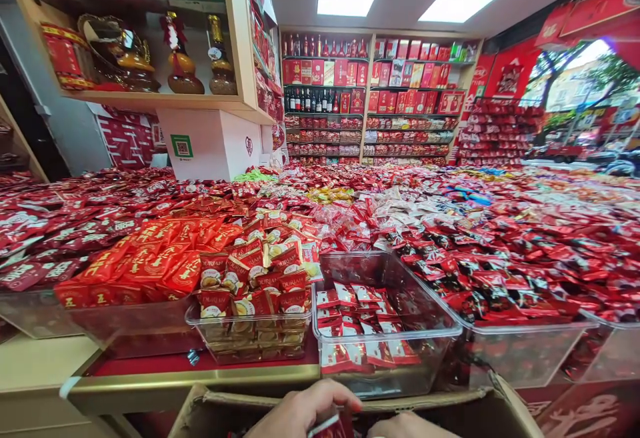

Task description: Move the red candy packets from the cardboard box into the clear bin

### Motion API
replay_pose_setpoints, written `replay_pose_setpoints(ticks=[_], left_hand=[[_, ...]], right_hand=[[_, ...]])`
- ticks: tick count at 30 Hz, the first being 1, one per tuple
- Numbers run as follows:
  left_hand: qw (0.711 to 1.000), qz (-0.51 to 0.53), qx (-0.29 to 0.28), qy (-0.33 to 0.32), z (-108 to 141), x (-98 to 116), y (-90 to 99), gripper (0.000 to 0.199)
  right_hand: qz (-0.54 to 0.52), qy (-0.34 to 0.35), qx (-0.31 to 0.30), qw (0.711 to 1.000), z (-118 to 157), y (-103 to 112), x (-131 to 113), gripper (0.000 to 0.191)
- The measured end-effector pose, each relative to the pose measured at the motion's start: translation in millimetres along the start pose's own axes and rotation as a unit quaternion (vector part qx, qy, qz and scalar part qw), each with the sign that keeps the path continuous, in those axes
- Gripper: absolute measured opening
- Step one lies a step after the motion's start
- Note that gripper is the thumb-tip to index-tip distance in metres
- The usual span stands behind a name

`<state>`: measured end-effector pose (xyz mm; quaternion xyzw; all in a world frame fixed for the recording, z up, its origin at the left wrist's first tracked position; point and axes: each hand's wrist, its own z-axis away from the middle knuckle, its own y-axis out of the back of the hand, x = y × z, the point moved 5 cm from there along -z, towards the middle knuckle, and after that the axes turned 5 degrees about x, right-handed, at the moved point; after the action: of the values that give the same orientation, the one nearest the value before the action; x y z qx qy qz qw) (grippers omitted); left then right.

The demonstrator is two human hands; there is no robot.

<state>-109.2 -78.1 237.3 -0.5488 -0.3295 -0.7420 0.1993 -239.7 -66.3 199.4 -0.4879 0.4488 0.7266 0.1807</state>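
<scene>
At the bottom centre my left hand [303,414] reaches into an open cardboard box [240,399], its thumb and fingers curled round a red packet [327,427]. Just to its right my right hand [411,426] is inside the same box; only its back shows, and its fingers are hidden below the frame. Behind the box stands a clear plastic bin [385,336], partly filled with red and white packets [357,321] lying in rows. Left of it, another clear bin [255,338] is heaped with durian packets [267,271].
Orange-red packets [165,261] are piled at left. Dark red packets [500,278] overfill a bin at right. A gold-edged counter [200,379] runs behind the box. A white pillar [200,141] carries an overhanging glass cabinet [180,99]. Shelves of bottles and boxes [325,73] line the back wall.
</scene>
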Motion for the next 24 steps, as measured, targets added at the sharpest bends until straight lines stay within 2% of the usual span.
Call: replay_pose_setpoints(ticks=[2, 4, 8, 10, 14, 16, 20, 24], left_hand=[[0.998, 0.046, 0.054, 0.001, 6, 9, 1.1, 0.038], [0.993, 0.065, 0.098, 0.006, 10, 17, 2.6, 0.029], [0.990, 0.076, 0.119, 0.006, 11, 22, 3.4, 0.023], [0.988, 0.088, 0.128, 0.001, 9, 21, 4.2, 0.021], [0.973, 0.152, 0.171, -0.011, 7, 20, 8.6, 0.019], [0.967, 0.183, 0.177, -0.009, 7, 20, 9.0, 0.020], [0.956, 0.227, 0.186, 0.007, 9, 21, 6.4, 0.028], [0.947, 0.251, 0.199, 0.007, 9, 21, 4.6, 0.031]], right_hand=[[-0.099, -0.001, 0.020, 0.995, 14, 9, -20, 0.033], [-0.191, -0.029, 0.003, 0.981, 25, 11, -36, 0.037], [-0.305, -0.089, -0.039, 0.947, 32, 6, -48, 0.034], [-0.333, -0.099, -0.026, 0.937, 30, 6, -45, 0.035], [-0.365, -0.083, 0.090, 0.923, 26, 18, -38, 0.033], [-0.364, -0.075, 0.127, 0.920, 26, 22, -36, 0.034], [-0.366, -0.080, 0.153, 0.915, 27, 24, -35, 0.035], [-0.352, -0.025, 0.160, 0.922, 29, 29, -43, 0.027]])
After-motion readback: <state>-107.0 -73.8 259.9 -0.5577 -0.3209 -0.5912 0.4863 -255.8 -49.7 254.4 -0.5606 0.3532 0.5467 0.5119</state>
